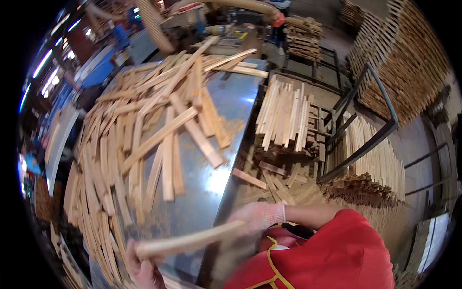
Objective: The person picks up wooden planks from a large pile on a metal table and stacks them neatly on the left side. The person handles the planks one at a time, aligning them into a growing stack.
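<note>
A pale wooden strip (190,241) lies slantwise between my two hands, just over the near edge of the metal table (211,192). Its left end is in my left hand (143,269), with the fingers wrapped round it. My right hand (257,215), in a whitish glove and slightly blurred, grips the other end; the glove hides that tip. Beyond them, a loose heap of wooden strips (139,130) covers the table's left and far parts, lying crosswise over each other.
Right of the table stands a stack of strips (284,115) beside a metal frame (380,96). Offcuts (279,185) and sawdust lie on the floor. A tall wood stack (404,62) rises far right. A ribbed hose (154,24) hangs at the back; another person (279,19) stands beyond the table.
</note>
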`<state>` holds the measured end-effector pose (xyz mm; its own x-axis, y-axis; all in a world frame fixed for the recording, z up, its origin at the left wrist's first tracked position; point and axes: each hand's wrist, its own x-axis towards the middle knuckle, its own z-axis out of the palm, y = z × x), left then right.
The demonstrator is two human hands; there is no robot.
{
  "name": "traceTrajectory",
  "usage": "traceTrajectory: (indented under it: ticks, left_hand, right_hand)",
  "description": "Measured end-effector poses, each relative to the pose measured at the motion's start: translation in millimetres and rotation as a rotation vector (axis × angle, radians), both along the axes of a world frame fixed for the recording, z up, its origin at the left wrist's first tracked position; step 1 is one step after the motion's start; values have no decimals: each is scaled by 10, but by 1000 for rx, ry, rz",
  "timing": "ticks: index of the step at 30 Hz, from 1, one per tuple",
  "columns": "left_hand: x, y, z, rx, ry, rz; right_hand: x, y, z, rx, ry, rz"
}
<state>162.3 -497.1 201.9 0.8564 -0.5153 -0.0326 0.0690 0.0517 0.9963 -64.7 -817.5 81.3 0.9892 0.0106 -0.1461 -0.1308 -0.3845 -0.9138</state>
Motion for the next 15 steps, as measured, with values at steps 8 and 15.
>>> traceTrajectory:
  ticks: [8,15]
  left_hand:
    - [1540,-2231,-2189,1146,-650,-104]
    - [1318,-3075,-2750,1531,-648,66]
  right_hand:
    - [-1365,-2711,-1908,88,168,-1563]
    - [-2595,-4495,-2789,-319,714,-1922]
